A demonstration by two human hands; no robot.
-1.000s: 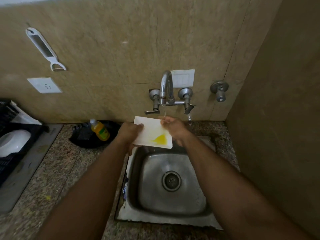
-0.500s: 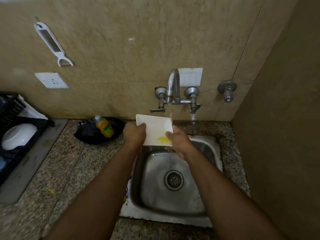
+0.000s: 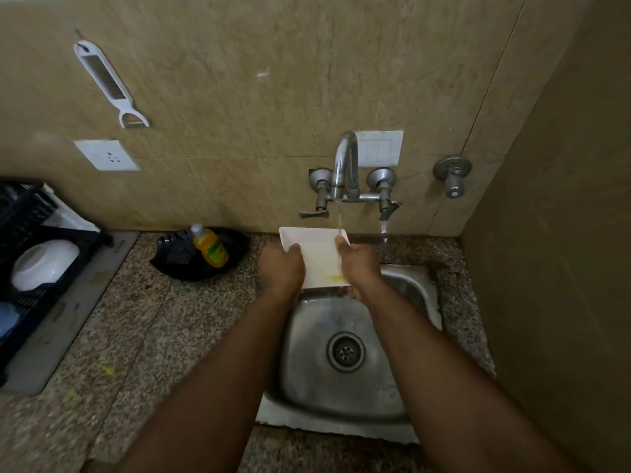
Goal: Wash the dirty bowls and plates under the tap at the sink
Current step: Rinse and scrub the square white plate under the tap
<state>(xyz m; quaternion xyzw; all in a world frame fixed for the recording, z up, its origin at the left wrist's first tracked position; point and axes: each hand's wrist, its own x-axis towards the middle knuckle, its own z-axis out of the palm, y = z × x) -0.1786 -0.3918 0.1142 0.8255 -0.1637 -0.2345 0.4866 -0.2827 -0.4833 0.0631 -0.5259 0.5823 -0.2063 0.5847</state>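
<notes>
Step in hand: rinsing white plate (image 3: 316,249) under tap (image 3: 345,165), above back edge of sink (image 3: 345,353). Stream landing at plate's right edge, by right fingertips. Yellow smear sitting at near-right corner (likely needing a rub). Better: tilting plate so water is running across smear and draining into sink, not onto bench (image 3: 143,322).

Left hand (image 3: 281,268) gripping plate's left edge, fingers curled over rim. Right hand (image 3: 360,264) holding right edge, fingers wrapping it, grip underneath hidden.
</notes>
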